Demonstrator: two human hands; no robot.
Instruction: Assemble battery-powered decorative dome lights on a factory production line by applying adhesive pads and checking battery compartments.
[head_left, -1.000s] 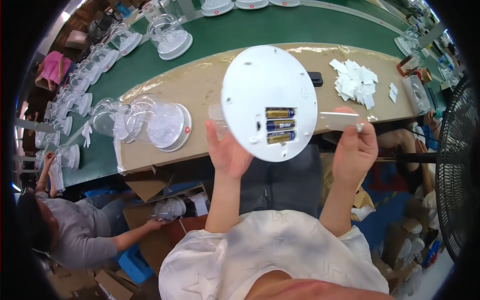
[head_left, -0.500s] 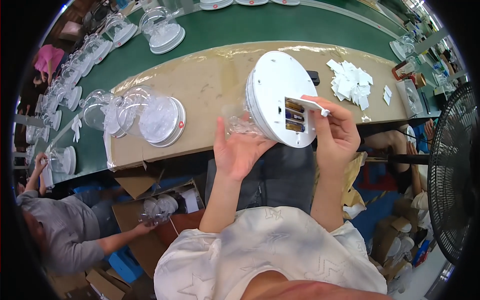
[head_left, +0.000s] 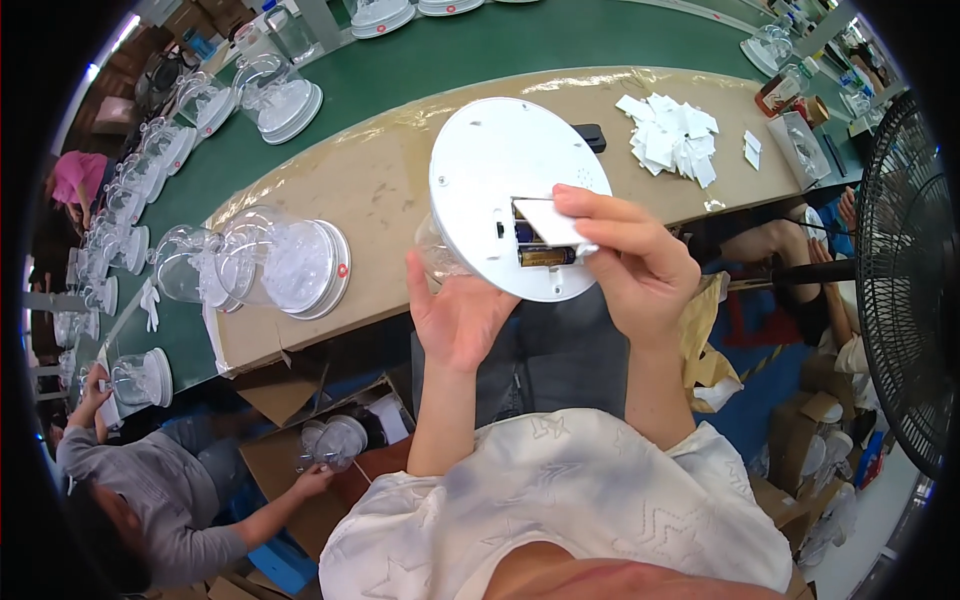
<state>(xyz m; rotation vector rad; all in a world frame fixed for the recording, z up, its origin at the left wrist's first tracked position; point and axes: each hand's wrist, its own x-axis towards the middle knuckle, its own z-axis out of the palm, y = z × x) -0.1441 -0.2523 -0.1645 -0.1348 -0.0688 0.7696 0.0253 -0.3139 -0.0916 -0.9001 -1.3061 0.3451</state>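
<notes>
Wearer's clothing and arms, seen from above.
White short-sleeved top with faint star pattern and greyish patches; both forearms bare; left hand point(head_left: 462, 318) and right hand point(head_left: 630, 262) ungloved.

Both forearms enter from lower edge, bare, raised in front of chest. Left hand point(head_left: 462, 318) palm up, fingers spread and extended upward, thumb out to left, supporting from below. Right hand point(head_left: 630, 262) higher and to right, back of hand toward camera, fingers point(head_left: 590, 205) stretched leftward, thumb tucked under, pinching flat. Hands near each other, not touching.
</notes>
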